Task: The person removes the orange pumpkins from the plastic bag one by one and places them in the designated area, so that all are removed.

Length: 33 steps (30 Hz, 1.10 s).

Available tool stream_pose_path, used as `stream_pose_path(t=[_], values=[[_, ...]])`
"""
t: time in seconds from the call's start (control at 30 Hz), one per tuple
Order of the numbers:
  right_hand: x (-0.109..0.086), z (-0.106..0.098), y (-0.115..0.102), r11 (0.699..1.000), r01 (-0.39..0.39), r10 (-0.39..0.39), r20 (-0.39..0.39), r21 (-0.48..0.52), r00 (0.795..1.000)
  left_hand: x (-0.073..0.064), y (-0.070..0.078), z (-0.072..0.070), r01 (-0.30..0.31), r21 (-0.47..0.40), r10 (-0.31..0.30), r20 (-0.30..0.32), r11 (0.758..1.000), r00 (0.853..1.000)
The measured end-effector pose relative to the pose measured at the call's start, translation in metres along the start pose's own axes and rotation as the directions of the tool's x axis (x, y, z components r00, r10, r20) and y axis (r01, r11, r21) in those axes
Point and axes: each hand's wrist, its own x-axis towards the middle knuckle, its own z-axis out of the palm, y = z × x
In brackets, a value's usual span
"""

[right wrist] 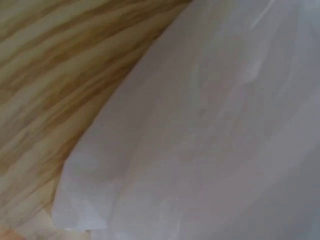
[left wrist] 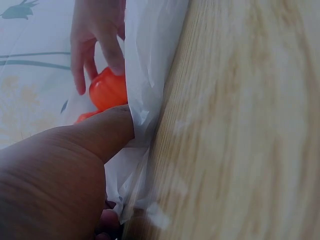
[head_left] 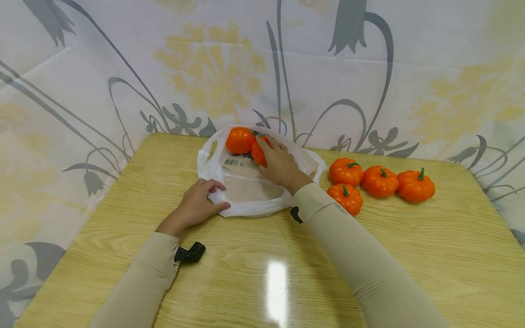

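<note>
A white plastic bag [head_left: 254,208] lies on the table with its mouth spread wide. My left hand [head_left: 199,203] pinches the bag's near left rim, thumb on one side and fingers partly hidden by the plastic. Inside the bag, my right hand [head_left: 280,166] holds a small orange pumpkin [head_left: 258,154], its thumb and fingers on either side; the palm hides part of it. Another orange pumpkin [head_left: 239,140] sits just left of that one in the bag. The left wrist view also shows the held pumpkin [left wrist: 108,90]. Mostly bag plastic [right wrist: 200,135] fills the right wrist view, without the hand.
To the right of the bag, several orange pumpkins with green stems, such as the rightmost pumpkin [head_left: 416,186], stand close together. The right forearm passes beside the nearest pumpkin [head_left: 346,199]. A flower-patterned cloth [head_left: 303,73] rises behind the wooden table [head_left: 229,282].
</note>
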Motion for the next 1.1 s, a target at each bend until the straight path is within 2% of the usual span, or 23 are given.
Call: stream_pose_path(t=[0.33,0.67,1.1], values=[[-0.005,-0.003,0.002,1.000,-0.009,0.008,-0.087,-0.016,0.996,0.001,0.003,-0.001,0.000,-0.003,0.000,0.005,1.000,1.000],[-0.011,-0.005,0.000,0.997,-0.039,0.034,-0.069,-0.071,0.997,0.000,0.001,0.001,-0.004,-0.003,0.004,-0.001,1.000,1.000],[-0.033,-0.005,0.000,0.999,-0.010,0.018,-0.150,0.053,0.988,-0.001,0.001,0.000,0.003,0.002,-0.003,-0.001,1.000,1.000]])
